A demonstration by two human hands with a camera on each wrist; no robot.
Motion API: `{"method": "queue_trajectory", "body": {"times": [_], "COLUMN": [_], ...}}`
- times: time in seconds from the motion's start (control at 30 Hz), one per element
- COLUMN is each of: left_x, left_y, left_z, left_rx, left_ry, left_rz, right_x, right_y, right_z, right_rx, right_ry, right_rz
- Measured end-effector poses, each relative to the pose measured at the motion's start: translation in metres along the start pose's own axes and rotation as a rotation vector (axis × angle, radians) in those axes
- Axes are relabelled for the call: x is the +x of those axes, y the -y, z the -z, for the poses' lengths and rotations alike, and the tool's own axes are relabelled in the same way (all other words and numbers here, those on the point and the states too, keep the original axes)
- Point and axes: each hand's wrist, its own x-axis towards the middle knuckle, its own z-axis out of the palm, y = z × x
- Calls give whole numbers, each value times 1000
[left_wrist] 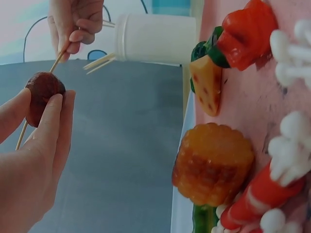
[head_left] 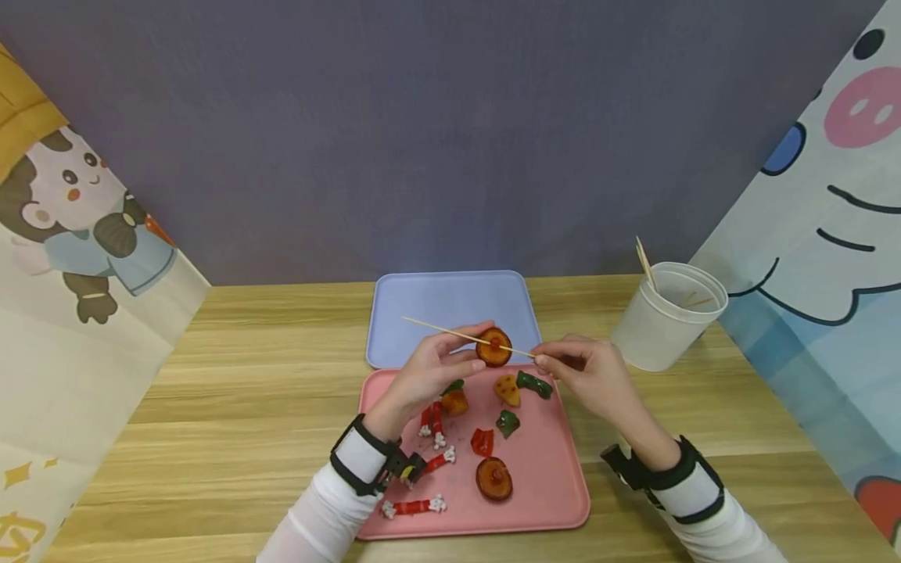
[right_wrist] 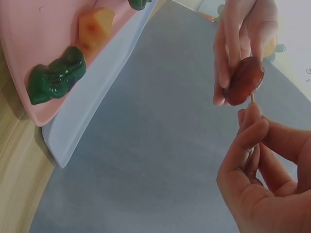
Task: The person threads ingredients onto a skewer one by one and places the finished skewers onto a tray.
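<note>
Over the trays, my left hand (head_left: 439,363) holds a brown mushroom (head_left: 501,356) by its rim, between thumb and fingers. A thin wooden skewer (head_left: 443,328) lies along the mushroom's stem side and sticks out at both ends; I cannot tell whether it pierces the stem. My right hand (head_left: 591,371) pinches the skewer's right end close to the mushroom. In the left wrist view the mushroom (left_wrist: 46,94) shows its dark, glossy cap. From the right wrist view, the right hand (right_wrist: 267,165) has thumb and fingertips together on the skewer just below the mushroom (right_wrist: 247,81).
A pink tray (head_left: 542,485) bears another mushroom (head_left: 494,478), a corn piece (left_wrist: 214,162), red and green pepper pieces, a yellow spotted wedge (head_left: 507,389) and several red-and-white rolls (head_left: 415,507). Behind it lies a blue tray (head_left: 450,293). A white bucket (head_left: 658,328) with skewers stands right.
</note>
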Motion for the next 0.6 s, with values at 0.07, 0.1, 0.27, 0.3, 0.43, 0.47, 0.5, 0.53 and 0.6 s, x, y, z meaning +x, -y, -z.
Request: {"method": "queue_trajectory", "body": {"times": [0.07, 0.1, 0.27, 0.3, 0.43, 0.47, 0.5, 0.53, 0.6], "left_x": [0, 0, 1, 1, 1, 1, 1, 1, 1], "left_y": [1, 2, 3, 4, 6, 6, 7, 7, 8], "left_z": [-2, -3, -5, -6, -7, -8, -8, -8, -8], "left_rx": [6, 8, 11, 8, -1, -3, -2, 0, 1], "left_ry": [1, 4, 8, 11, 29, 32, 32, 32, 29], "left_rz": [6, 6, 5, 5, 9, 9, 7, 6, 5], "right_x": [-1, 0, 1, 1, 1, 1, 0, 0, 0], "right_y": [-1, -7, -35, -38, -38, -38, -38, -37, -37], "right_z": [-1, -2, -9, -10, -11, -12, -12, -12, -12], "right_rx": [-11, -13, -20, -19, -25, -24, -24, -20, -14], "right_ry": [-5, -7, -15, -13, -10, -10, -11, -11, -13], "right_rz": [8, 12, 29, 30, 37, 37, 36, 35, 31]}}
